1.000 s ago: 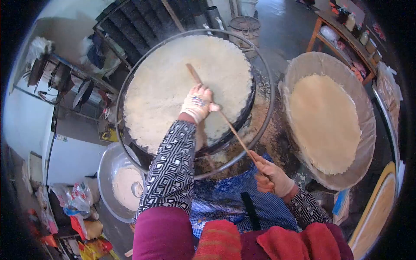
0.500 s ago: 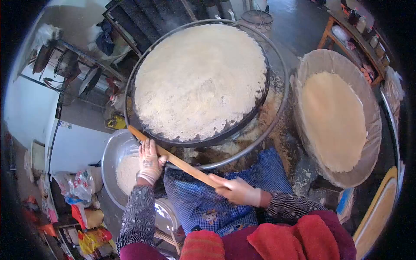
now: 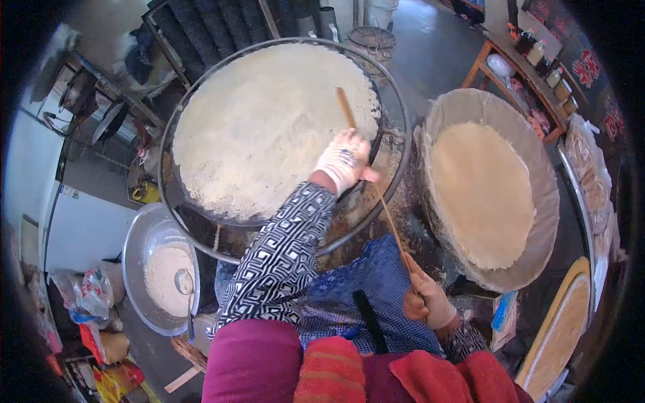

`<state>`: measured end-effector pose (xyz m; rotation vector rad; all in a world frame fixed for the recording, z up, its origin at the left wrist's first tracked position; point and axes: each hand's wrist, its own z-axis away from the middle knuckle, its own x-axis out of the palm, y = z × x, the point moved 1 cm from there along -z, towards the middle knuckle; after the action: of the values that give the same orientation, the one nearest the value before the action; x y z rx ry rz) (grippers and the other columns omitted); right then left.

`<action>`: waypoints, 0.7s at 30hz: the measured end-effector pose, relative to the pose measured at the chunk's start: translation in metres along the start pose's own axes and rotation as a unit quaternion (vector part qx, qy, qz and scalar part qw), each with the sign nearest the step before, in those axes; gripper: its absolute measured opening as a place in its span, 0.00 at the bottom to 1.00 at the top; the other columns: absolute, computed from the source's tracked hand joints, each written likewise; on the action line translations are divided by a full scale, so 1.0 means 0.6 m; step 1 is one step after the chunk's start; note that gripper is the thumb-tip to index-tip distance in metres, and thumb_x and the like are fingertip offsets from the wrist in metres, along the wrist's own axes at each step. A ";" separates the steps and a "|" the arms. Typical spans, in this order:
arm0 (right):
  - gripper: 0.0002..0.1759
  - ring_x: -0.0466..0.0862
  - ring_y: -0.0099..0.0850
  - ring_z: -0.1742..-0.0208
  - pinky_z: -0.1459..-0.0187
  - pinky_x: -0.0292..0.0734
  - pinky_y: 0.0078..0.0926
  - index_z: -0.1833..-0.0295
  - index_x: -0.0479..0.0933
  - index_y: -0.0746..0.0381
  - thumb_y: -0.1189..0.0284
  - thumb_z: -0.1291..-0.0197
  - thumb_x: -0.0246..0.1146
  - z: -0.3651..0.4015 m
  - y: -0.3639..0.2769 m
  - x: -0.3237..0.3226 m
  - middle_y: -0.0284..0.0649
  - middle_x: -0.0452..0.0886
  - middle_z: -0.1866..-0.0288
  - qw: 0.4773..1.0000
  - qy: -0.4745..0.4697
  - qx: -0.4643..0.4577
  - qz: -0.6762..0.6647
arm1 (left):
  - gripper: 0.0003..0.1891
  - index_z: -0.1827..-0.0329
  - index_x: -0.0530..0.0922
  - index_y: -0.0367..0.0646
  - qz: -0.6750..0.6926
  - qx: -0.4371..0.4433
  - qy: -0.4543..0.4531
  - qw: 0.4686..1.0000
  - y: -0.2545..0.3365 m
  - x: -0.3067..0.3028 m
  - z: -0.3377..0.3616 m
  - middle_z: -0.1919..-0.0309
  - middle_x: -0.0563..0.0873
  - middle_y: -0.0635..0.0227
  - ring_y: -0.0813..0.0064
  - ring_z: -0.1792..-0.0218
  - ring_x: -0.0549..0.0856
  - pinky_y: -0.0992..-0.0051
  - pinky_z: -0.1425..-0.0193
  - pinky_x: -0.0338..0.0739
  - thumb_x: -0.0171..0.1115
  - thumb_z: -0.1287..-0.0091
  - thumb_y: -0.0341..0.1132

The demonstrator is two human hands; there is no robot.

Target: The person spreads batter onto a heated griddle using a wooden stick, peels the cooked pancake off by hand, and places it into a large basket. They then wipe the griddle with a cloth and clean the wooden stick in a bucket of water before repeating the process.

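a: from the head camera, what edges are there, and what open room?
b: a metal ring [image 3: 408, 127] runs around the round griddle [image 3: 380, 127]; the lined basin [image 3: 543, 221] stands near it on the right, the steel bowl [image 3: 138, 269] close by on the lower left; bare floor [image 3: 430, 40] shows beyond the far right side.
a: and the hands?
b: the left hand [image 3: 345, 160] reaches forward over the griddle's right edge, its grip closed round the wooden stick [image 3: 345, 107]; the right hand [image 3: 430, 295] is nearer the body, its grip clamped on the stick's lower end.
a: where does the stick lie?
b: slantwise, its far end over the pale sheet [image 3: 269, 127] on the griddle; whether they touch, i cannot tell.
a: textures?
b: the stick is brown and thin between the hands; the sheet is grainy, ragged-edged; the basin's liner is crinkled, round a smooth tan mass [image 3: 480, 195]; the bowl is shiny.
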<state>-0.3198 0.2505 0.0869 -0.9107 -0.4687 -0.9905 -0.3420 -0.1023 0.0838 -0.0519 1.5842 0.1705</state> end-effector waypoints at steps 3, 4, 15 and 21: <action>0.27 0.57 0.18 0.89 0.82 0.58 0.20 0.22 0.54 0.32 0.60 0.23 0.47 -0.037 -0.006 0.018 0.27 0.57 0.87 0.993 -0.085 0.047 -0.062 | 0.45 0.44 0.75 0.31 0.011 -0.046 0.093 0.995 -0.058 0.017 0.055 0.39 0.77 0.46 0.47 0.29 0.67 0.57 0.23 0.56 0.60 0.47 0.69; 0.27 0.57 0.18 0.89 0.82 0.58 0.20 0.22 0.54 0.32 0.60 0.23 0.47 -0.048 -0.005 0.026 0.27 0.57 0.87 0.989 -0.115 0.058 -0.073 | 0.45 0.44 0.75 0.31 0.013 -0.065 0.088 0.994 -0.073 0.010 0.076 0.40 0.78 0.46 0.47 0.29 0.67 0.56 0.24 0.56 0.60 0.47 0.68; 0.32 0.69 0.16 0.84 0.85 0.64 0.19 0.21 0.57 0.47 0.69 0.28 0.56 -0.136 0.096 0.164 0.25 0.68 0.75 0.938 -0.096 0.077 0.325 | 0.42 0.34 0.67 0.32 -0.039 -0.222 0.133 0.965 -0.165 0.002 0.487 0.35 0.71 0.44 0.44 0.31 0.68 0.52 0.25 0.59 0.62 0.41 0.59; 0.32 0.72 0.17 0.83 0.84 0.68 0.18 0.23 0.61 0.46 0.69 0.30 0.58 -0.145 0.103 0.179 0.27 0.74 0.73 0.895 -0.031 -0.009 0.444 | 0.36 0.35 0.70 0.35 -0.062 -0.288 0.181 0.939 -0.110 0.026 0.657 0.35 0.71 0.47 0.48 0.29 0.64 0.47 0.23 0.49 0.64 0.40 0.52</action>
<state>-0.2178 0.1385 0.0870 -1.0258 -0.0541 -0.1251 0.0570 -0.1108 0.0587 -0.6710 1.8415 0.5476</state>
